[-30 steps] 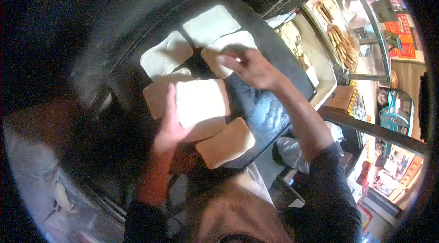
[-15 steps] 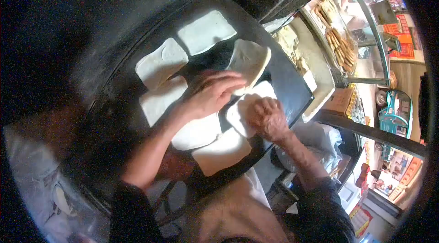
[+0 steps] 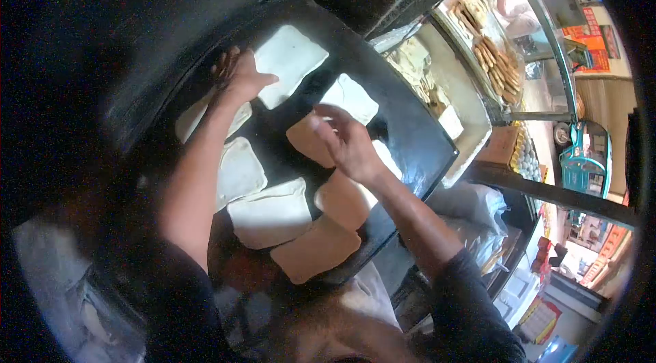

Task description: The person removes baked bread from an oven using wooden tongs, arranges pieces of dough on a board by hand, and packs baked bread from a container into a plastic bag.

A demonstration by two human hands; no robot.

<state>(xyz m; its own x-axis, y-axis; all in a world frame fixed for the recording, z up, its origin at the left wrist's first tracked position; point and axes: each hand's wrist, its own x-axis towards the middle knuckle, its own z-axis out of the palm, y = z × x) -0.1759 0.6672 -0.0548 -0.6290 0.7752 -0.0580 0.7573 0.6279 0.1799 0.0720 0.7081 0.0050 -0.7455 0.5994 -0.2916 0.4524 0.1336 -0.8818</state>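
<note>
Several flat, pale dough pieces lie on a dark griddle-like plate. My left hand is at the far left, thumb spread from the fingers, beside the left edge of the farthest dough sheet. Whether it presses on that sheet is unclear. Its forearm passes over another dough piece. My right hand hovers over or touches a dough piece right of the middle, fingers loosely bent, thumb apart, nothing visible in its grasp. Nearer me are a folded-edge dough piece and a shaded one.
Right of the plate stands a pale tray with flat pieces inside. Beyond it are a tray of browned, long pastries, a carton of eggs and plastic bags. A dark wall borders the far left.
My left hand has moved from the middle to the far left. My right hand has left the near-right dough and moved farther away. The view has shifted, and some dough pieces lie at different angles.
</note>
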